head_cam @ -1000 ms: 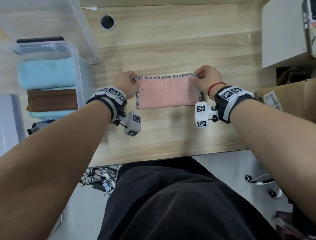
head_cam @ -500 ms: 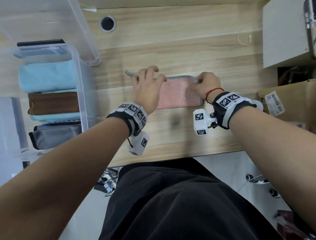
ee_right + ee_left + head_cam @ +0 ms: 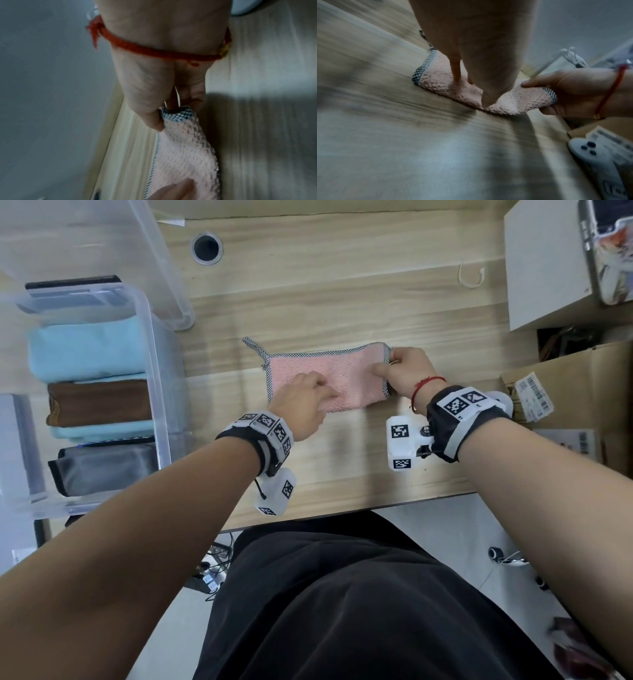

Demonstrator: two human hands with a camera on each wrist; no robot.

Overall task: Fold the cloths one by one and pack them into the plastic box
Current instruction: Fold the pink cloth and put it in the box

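— Fingers of the right hand (image 3: 406, 373)?
— Pinching the right end of the folded pink checker-edged cloth (image 3: 346, 371) on the wooden desk (image 3: 342, 302); the left wrist view shows that end lifted.
— Left hand (image 3: 301, 402)?
— Straight fingertips (image 3: 457, 75) pressing mid-cloth. Only the head view shows the clear plastic box (image 3: 154, 361), left.

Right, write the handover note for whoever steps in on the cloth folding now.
Left hand: fingers flat, pressing the middle of the pink cloth on the desk.
Right hand: pinching the cloth's right edge, lifted slightly.
Done: pink cloth folded once into a strip; blue, brown and grey folded cloths stand in the plastic box.
Left: fold the right end over, then pack it into the box.
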